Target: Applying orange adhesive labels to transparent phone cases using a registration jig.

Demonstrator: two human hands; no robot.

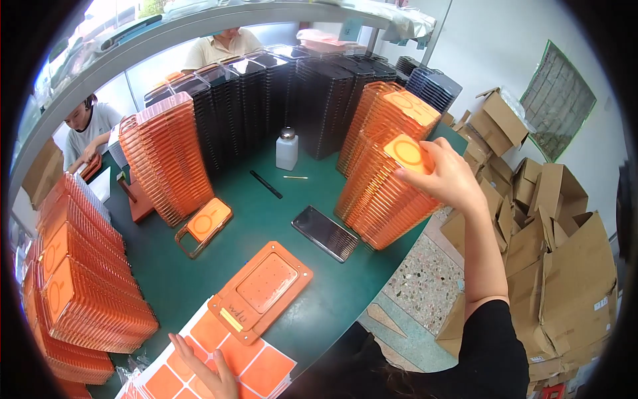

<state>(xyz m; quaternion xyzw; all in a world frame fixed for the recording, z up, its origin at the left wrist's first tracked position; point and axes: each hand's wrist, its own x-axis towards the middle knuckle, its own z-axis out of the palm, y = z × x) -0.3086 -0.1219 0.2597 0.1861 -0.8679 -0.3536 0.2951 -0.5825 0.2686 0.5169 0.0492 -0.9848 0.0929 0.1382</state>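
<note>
My right hand grips the top clear phone case, which has an orange panel with a ring. That case sits on a tall stack of orange-tinted cases at the right edge of the table. Flat over sheets of orange square stickers lies my left hand, fingers spread and holding nothing. Beyond the sheets is an orange fixture plate with a recessed phone-shaped bed. One loose phone case with an orange panel lies left of centre. A black phone-shaped slab rests near the right stack.
More orange case stacks stand at left, and dark case stacks line the back. A white pump bottle, black tweezers and a swab lie mid-table. Cardboard boxes pile at right. Two people sit beyond the table.
</note>
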